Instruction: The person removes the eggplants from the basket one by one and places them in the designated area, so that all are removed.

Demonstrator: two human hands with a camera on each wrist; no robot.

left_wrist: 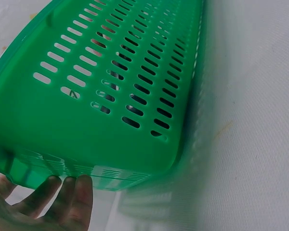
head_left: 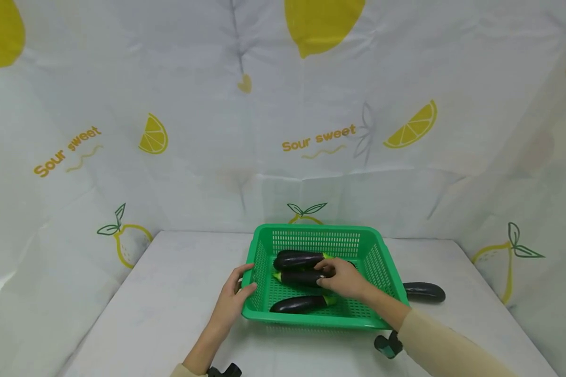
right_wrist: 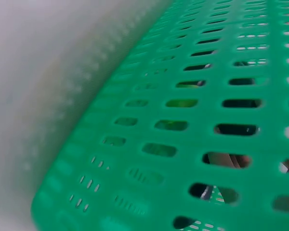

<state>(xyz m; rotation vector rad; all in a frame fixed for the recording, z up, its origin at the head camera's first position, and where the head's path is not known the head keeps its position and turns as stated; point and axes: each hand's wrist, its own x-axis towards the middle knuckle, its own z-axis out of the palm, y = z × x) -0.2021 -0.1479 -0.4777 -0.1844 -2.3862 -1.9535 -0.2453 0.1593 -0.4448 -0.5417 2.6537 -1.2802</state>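
A green plastic basket [head_left: 320, 318] holds several dark purple eggplants with green stems. My left hand [head_left: 233, 293] grips its left rim, thumb on the rim; in the left wrist view, fingers [left_wrist: 79, 202] touch the outer end wall. Inside the basket, my right hand [head_left: 346, 280] holds the right end of the middle eggplant [head_left: 297, 278], whose stem points left. Another eggplant [head_left: 299, 260] lies behind it, partly covering more dark fruit. Closer to me lies an eggplant [head_left: 297, 304] with its stem to the right. The basket's slotted wall [right_wrist: 221, 91] mostly hides the right hand in the right wrist view.
Outside the basket, one eggplant [head_left: 424, 292] lies to its right on the white table [head_left: 146, 314], its left end hidden by the basket. A white curtain [head_left: 207, 183] with lemon prints hangs behind and at both sides.
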